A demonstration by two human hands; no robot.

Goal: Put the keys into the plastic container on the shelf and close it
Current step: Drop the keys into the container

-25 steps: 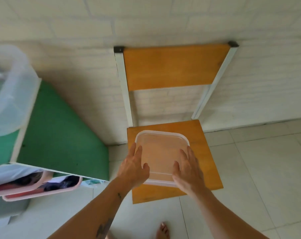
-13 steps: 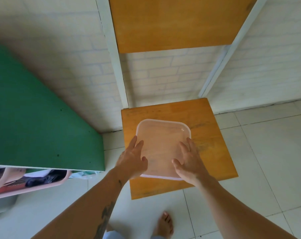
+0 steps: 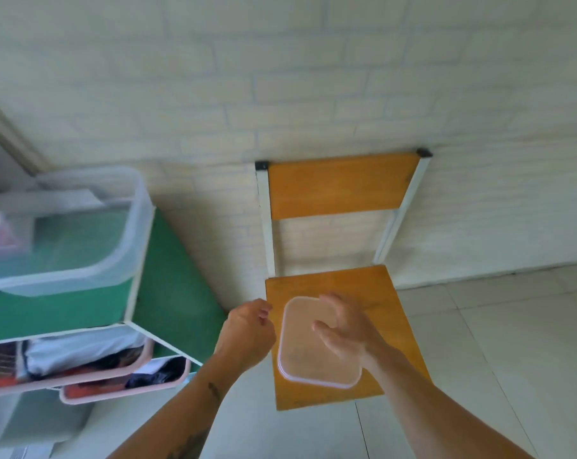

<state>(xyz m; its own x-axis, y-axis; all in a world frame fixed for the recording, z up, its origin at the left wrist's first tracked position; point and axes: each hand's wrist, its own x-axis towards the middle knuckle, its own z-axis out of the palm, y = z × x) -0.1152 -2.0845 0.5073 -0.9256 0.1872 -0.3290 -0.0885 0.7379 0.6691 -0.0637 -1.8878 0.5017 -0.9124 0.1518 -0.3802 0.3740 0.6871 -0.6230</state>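
A clear, pinkish plastic lid (image 3: 316, 352) lies flat on the wooden seat of a chair (image 3: 333, 283). My right hand (image 3: 346, 329) hovers over the lid's right side, fingers apart, holding nothing. My left hand (image 3: 247, 332) is just left of the lid and off it, its fingers loosely curled in with nothing visible in them. A large clear plastic container (image 3: 81, 226) stands without a lid on top of the green shelf (image 3: 168, 293) at the left. No keys are visible.
The chair stands against a white brick wall (image 3: 280, 77). Below the shelf's top, pink bins (image 3: 124, 389) hold clothes. Pale floor tiles (image 3: 495, 342) stretch to the right of the chair.
Both hands have come off the lid, which stays on the seat. The left hand has pulled back to the left. The view has swung up and left, showing the clear container.
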